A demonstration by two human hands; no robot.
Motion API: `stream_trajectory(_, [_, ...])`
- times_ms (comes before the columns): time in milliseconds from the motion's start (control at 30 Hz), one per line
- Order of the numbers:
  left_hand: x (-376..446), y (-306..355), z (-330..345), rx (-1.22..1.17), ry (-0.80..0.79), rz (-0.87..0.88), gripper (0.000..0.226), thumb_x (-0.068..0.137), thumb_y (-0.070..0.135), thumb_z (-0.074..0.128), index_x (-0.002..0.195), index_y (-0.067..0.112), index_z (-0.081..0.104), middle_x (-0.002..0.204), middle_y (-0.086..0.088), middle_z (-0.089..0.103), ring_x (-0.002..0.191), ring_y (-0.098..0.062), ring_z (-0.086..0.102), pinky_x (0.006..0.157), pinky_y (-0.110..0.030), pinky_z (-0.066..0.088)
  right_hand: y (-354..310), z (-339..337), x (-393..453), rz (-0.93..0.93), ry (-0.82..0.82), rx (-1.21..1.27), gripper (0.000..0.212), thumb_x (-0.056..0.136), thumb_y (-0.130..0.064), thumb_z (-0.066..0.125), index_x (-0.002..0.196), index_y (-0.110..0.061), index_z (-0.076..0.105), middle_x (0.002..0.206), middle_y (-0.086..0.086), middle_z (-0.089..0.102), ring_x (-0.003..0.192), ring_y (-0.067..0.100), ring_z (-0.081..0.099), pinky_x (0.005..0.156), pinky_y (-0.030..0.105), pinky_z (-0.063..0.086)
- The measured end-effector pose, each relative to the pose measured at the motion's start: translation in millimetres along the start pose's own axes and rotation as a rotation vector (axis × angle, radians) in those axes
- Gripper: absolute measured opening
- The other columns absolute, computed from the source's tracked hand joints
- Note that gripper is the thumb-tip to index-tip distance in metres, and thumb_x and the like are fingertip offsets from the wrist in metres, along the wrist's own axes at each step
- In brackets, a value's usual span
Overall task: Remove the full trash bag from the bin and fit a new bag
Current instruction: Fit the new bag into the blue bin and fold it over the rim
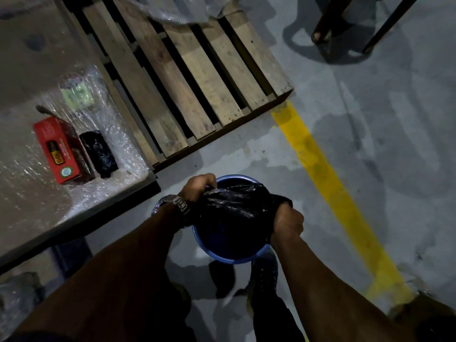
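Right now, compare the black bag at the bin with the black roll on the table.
The black bag is opened out and stretched over the blue bin, gripped by the left hand and right hand; the black roll is compact and untouched. The bag is over the floor; the roll lies beside a red box. Both are glossy black plastic.
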State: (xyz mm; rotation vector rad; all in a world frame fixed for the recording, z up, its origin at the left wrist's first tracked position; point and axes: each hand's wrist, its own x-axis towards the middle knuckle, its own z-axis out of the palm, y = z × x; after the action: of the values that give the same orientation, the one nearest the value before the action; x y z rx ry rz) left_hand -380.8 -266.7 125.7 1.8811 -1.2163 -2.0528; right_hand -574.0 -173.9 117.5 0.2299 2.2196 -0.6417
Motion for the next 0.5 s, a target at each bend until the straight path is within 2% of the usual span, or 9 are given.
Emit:
stream_trajectory(67, [-1.4, -1.5, -1.6, 0.209, -0.006, 0.06, 0.018, 0.069, 0.025, 0.058, 0.054, 0.019, 0.051, 0.062, 0.0, 0.05, 0.065, -0.013, 0.051, 0.076, -0.03, 0.039, 2.3, -1.9, 2.1, -0.087, 0.089, -0.173, 0.038, 0.088, -0.024, 0.051, 0.116, -0.001, 0.063, 0.122, 0.019, 0.058, 0.108, 0.04, 0.055, 0.097, 0.042, 0.046])
stream_trajectory(133, [-3.6, -6.7, -0.9, 0.294, 0.124, 0.035, 0.016, 0.069, 0.017, 0.065, 0.068, 0.019, 0.049, 0.07, 0.0, 0.051, 0.077, -0.02, 0.053, 0.071, -0.028, 0.039, 7.2, -2.9, 4.2, -0.147, 0.202, -0.292, 0.031, 0.085, -0.016, 0.055, 0.116, -0.011, 0.059, 0.132, 0.02, 0.047, 0.119, 0.04, 0.047, 0.102, 0.046, 0.039])
stream_trajectory(200, [-4.5, -11.0, 2.2, 0.305, 0.344, 0.004, 0.016, 0.08, 0.01, 0.06, 0.085, 0.016, 0.045, 0.079, -0.002, 0.054, 0.079, -0.023, 0.051, 0.071, -0.027, 0.038, 8.8, -3.2, 3.3, -0.238, 0.252, -0.271, 0.025, 0.082, -0.01, 0.057, 0.107, -0.015, 0.054, 0.127, 0.018, 0.049, 0.116, 0.038, 0.049, 0.098, 0.043, 0.039])
stream_trajectory(267, [-5.1, -9.5, 6.6, 0.254, 0.474, 0.004, 0.014, 0.087, 0.011, 0.049, 0.096, 0.014, 0.039, 0.092, -0.009, 0.057, 0.082, -0.024, 0.051, 0.074, -0.031, 0.04, 5.7, -3.9, -1.6, -0.286, 0.233, -0.232, 0.019, 0.082, -0.005, 0.056, 0.099, -0.013, 0.057, 0.117, 0.019, 0.058, 0.108, 0.038, 0.057, 0.09, 0.038, 0.043])
stream_trajectory(300, [-7.2, -6.8, 9.0, 0.284, 0.509, 0.032, 0.014, 0.088, 0.01, 0.047, 0.098, 0.014, 0.037, 0.093, -0.011, 0.056, 0.081, -0.024, 0.051, 0.074, -0.034, 0.041, 1.8, -4.6, -2.8, -0.243, 0.228, -0.187, 0.019, 0.083, -0.004, 0.056, 0.1, -0.011, 0.06, 0.117, 0.021, 0.061, 0.107, 0.038, 0.059, 0.089, 0.037, 0.045])
stream_trajectory(333, [-8.7, -3.7, 9.9, 0.377, 0.519, 0.095, 0.018, 0.087, 0.007, 0.047, 0.097, 0.015, 0.035, 0.092, -0.01, 0.054, 0.079, -0.024, 0.05, 0.071, -0.036, 0.041, -1.0, -6.7, -1.0, -0.157, 0.199, -0.113, 0.023, 0.086, -0.004, 0.055, 0.107, -0.007, 0.062, 0.12, 0.022, 0.061, 0.109, 0.039, 0.059, 0.09, 0.037, 0.046])
stream_trajectory(400, [-8.3, -3.1, 10.0, 0.594, 0.409, 0.201, 0.024, 0.082, 0.001, 0.05, 0.088, 0.019, 0.035, 0.092, -0.008, 0.05, 0.078, -0.023, 0.048, 0.066, -0.035, 0.037, -4.9, -7.7, 2.0, -0.003, 0.016, 0.059, 0.025, 0.092, -0.007, 0.051, 0.114, 0.0, 0.058, 0.121, 0.024, 0.06, 0.106, 0.038, 0.061, 0.085, 0.037, 0.051])
stream_trajectory(467, [-8.7, -0.6, 9.2, 0.756, 0.277, 0.215, 0.02, 0.082, 0.004, 0.051, 0.075, 0.02, 0.04, 0.095, -0.008, 0.049, 0.081, -0.022, 0.047, 0.066, -0.034, 0.035, -11.4, -7.5, 3.7, 0.136, -0.158, 0.306, 0.017, 0.095, -0.009, 0.04, 0.096, -0.007, 0.057, 0.097, 0.017, 0.058, 0.079, 0.025, 0.065, 0.06, 0.028, 0.053])
stream_trajectory(500, [-9.0, -1.4, 8.6, 0.83, 0.23, 0.204, 0.018, 0.085, 0.009, 0.051, 0.072, 0.019, 0.045, 0.096, -0.007, 0.05, 0.083, -0.023, 0.049, 0.068, -0.034, 0.038, -14.3, -6.8, 5.8, 0.223, -0.208, 0.446, 0.021, 0.095, -0.009, 0.034, 0.087, -0.009, 0.053, 0.086, 0.01, 0.056, 0.072, 0.02, 0.063, 0.056, 0.024, 0.049])
